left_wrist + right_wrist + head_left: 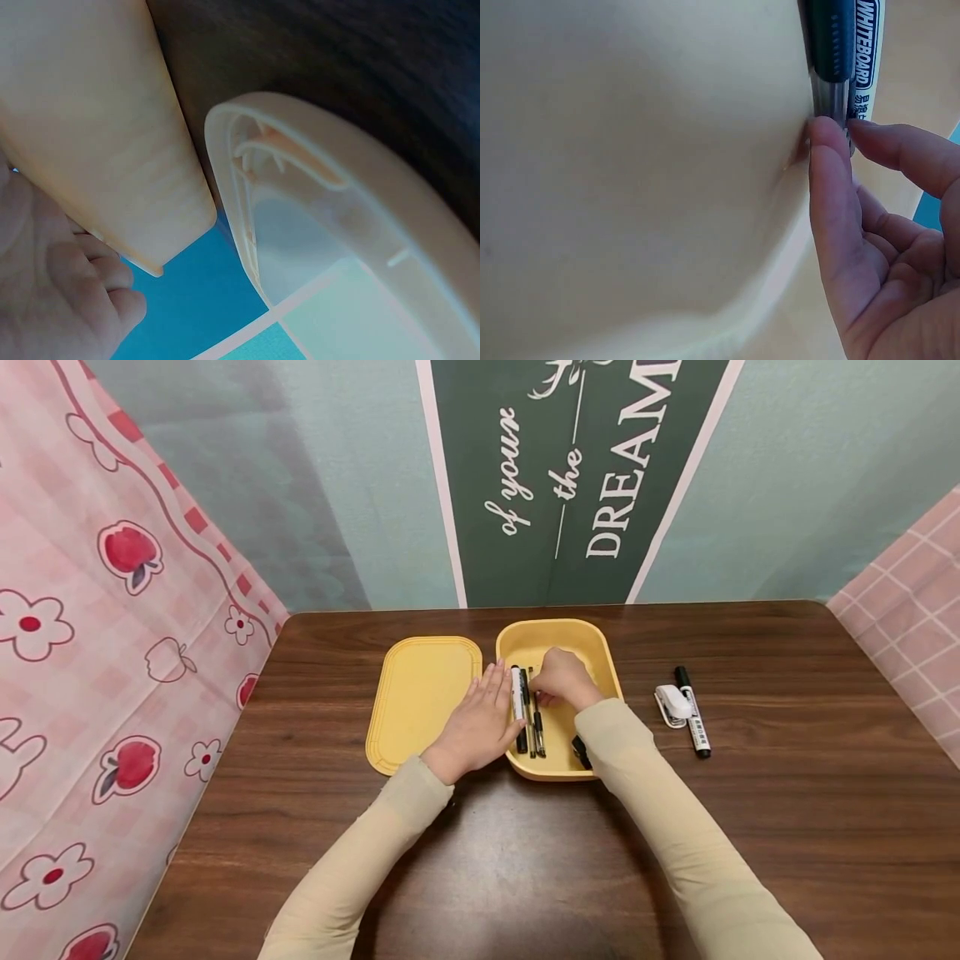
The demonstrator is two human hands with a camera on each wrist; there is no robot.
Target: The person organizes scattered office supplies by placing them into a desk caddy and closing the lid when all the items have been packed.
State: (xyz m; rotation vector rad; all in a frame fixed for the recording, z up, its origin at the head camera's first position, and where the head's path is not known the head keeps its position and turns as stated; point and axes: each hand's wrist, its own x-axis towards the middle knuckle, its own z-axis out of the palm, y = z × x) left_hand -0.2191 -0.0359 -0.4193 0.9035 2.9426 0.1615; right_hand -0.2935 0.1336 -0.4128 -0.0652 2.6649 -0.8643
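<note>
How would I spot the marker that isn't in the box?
On the brown table, find the open yellow box. To its right, a small white stapler lies beside the marker. The marker is the longer, slimmer one, white with black ends.

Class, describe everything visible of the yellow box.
The yellow box, apparently plastic with rounded corners, stands upright and open-topped on the brown table, right of the yellow lid. Inside lie pens and markers, left, and a black object, right. The left grip lies over its left rim; the right grip reaches inside.

A pink apple-print curtain (112, 693) hangs left of a white-lettered green panel (543, 510).
</note>
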